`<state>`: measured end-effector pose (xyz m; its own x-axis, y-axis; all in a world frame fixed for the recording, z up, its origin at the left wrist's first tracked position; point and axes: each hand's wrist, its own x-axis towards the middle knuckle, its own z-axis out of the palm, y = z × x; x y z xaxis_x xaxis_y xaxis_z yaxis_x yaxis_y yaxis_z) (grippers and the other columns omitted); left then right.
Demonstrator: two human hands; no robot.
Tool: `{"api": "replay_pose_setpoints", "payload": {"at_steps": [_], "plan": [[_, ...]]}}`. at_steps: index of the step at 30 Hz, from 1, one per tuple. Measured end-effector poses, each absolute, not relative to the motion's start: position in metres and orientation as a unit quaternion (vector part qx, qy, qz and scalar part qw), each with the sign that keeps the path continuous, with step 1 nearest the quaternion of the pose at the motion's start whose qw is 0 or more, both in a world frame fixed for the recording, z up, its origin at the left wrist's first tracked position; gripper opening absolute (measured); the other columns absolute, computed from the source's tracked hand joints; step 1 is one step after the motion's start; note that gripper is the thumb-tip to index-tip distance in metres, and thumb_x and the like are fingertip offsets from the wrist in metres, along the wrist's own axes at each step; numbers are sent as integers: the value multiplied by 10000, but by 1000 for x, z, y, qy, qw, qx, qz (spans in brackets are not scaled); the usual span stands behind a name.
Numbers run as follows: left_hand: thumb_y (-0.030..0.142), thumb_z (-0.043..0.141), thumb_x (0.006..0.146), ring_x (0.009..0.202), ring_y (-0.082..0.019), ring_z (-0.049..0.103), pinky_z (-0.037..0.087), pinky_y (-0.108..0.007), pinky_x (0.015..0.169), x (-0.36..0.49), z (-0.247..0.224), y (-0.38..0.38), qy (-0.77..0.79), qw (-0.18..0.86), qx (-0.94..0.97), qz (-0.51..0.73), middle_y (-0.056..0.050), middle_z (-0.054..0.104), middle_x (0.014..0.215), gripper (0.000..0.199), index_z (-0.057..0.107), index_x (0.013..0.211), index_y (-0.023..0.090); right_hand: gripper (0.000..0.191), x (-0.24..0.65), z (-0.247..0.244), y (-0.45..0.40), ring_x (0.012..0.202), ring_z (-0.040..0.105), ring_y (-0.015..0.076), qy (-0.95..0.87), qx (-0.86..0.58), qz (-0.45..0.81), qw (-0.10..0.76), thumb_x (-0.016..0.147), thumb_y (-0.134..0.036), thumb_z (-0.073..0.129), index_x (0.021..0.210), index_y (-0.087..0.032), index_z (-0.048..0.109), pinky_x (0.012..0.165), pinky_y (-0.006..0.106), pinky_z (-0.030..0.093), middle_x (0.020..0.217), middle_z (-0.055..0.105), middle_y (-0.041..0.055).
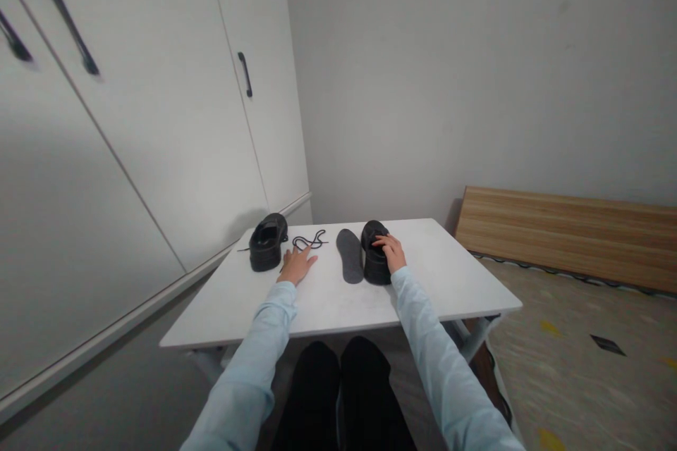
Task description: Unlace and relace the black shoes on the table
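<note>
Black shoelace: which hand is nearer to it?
Left. The left hand is close beside the black shoelace; the right hand is farther off, at the right-hand black shoe.

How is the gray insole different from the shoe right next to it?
The insole is gray, while the shoe is black. The insole looks flat and thin; the shoe stands taller, with an opening on top. The right hand is at the shoe, but no hand is on the insole. Both rest on the white table.
</note>
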<state>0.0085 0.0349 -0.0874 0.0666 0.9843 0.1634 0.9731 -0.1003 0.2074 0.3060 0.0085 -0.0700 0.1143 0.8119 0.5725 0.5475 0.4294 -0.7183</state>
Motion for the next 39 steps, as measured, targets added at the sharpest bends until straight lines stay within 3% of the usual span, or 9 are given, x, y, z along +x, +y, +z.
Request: {"api": "replay_pose_setpoints", "payload": {"at_steps": [9, 20, 30, 39], "plan": [[389, 429, 895, 1190, -270, 480, 357, -375, 972, 48, -78, 24, 610, 31, 776, 154, -186, 568, 1223, 421, 509, 1195, 105, 343, 306, -69, 7, 1163, 478, 236, -650, -526, 123, 535, 734, -120, 381, 725, -227, 706, 1050, 424, 326, 998, 703, 10], [377, 495, 873, 1138, -315, 511, 403, -394, 930, 91, -69, -18, 592, -19, 793, 143, -253, 593, 1109, 452, 545, 1111, -4, 349, 306, -70, 6, 1190, 452, 237, -649, -525, 124, 537, 753, -134, 371, 740, -230, 707, 1048, 417, 331, 1020, 698, 9], [452, 458, 877, 1103, -329, 530, 433, -444, 866, 99, -55, -52, 611, -17, 787, 81, -212, 609, 1098, 460, 539, 1138, 83, 343, 309, -78, 15, 1143, 490, 226, -667, -496, 144, 537, 744, -176, 379, 727, -233, 717, 1064, 417, 292, 1000, 704, 8], [394, 396, 908, 897, -279, 638, 470, -354, 724, 86, -30, -38, 647, 7, 751, 127, -124, 667, 929, 314, 570, 1059, 180, 370, 311, -75, 15, 1216, 445, 231, -679, -522, 158, 491, 780, -169, 367, 784, -212, 735, 1056, 417, 307, 1064, 691, 35]]}}
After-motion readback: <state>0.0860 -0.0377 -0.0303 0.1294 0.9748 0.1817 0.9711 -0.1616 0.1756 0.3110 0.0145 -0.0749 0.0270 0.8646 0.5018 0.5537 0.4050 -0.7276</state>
